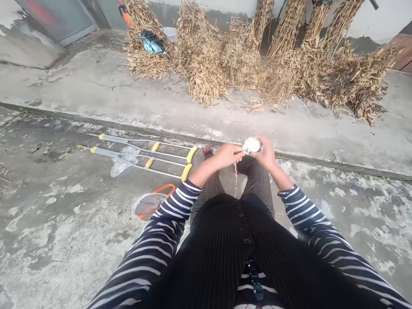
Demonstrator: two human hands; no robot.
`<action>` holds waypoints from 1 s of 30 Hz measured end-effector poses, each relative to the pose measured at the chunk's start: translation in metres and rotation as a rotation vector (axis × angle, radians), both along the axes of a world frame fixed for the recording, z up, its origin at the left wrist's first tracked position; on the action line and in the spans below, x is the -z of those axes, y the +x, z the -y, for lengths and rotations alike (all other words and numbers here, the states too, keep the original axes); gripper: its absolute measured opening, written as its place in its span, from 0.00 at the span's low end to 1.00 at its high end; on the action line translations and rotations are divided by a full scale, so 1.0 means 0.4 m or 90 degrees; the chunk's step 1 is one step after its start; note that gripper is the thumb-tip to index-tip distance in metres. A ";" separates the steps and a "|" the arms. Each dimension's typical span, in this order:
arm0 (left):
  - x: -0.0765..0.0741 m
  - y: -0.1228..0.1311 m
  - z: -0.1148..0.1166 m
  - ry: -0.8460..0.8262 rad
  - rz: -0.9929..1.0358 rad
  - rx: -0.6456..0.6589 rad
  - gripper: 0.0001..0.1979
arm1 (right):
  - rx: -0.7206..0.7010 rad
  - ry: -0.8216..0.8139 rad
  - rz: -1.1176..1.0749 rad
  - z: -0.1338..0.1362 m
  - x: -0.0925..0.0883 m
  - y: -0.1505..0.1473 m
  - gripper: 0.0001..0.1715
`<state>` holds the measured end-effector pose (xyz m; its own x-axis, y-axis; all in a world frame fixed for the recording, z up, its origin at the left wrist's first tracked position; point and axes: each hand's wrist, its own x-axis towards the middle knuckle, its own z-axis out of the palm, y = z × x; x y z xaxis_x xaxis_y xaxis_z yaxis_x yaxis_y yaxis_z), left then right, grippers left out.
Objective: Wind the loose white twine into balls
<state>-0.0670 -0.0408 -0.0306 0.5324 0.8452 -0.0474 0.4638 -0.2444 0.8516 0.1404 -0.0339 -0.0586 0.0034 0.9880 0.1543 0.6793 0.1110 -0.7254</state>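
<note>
I sit on a concrete floor with my legs stretched out in front. Both hands meet above my knees around a small white fluffy bundle (251, 145). My right hand (268, 153) is wrapped round the bundle from the right. My left hand (227, 155) is closed in a pinch at the bundle's left side. A thin pale strand (236, 180) hangs down from the hands between my knees. Striped sleeves cover both forearms.
Two metal crutches with yellow pads (151, 156) lie on the floor to my left, with a clear plastic bag (124, 161) on them. An orange-handled bag (150, 204) lies by my left elbow. Bundles of dry plants (257, 60) lean against the far wall beyond a raised concrete step (167, 135).
</note>
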 end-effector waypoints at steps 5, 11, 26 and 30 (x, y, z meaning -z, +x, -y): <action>-0.064 -0.021 -0.066 0.199 -0.170 0.048 0.15 | -0.077 -0.055 -0.022 0.043 0.009 -0.043 0.34; -0.092 -0.021 -0.081 0.270 -0.162 0.043 0.16 | -0.165 -0.302 -0.424 0.035 -0.063 -0.025 0.33; 0.100 0.006 0.004 -0.079 0.111 -0.036 0.17 | -0.098 -0.140 -0.511 0.015 -0.120 -0.008 0.48; 0.072 -0.017 0.062 -0.122 0.103 0.001 0.18 | -0.038 0.012 -0.287 -0.042 -0.065 0.019 0.38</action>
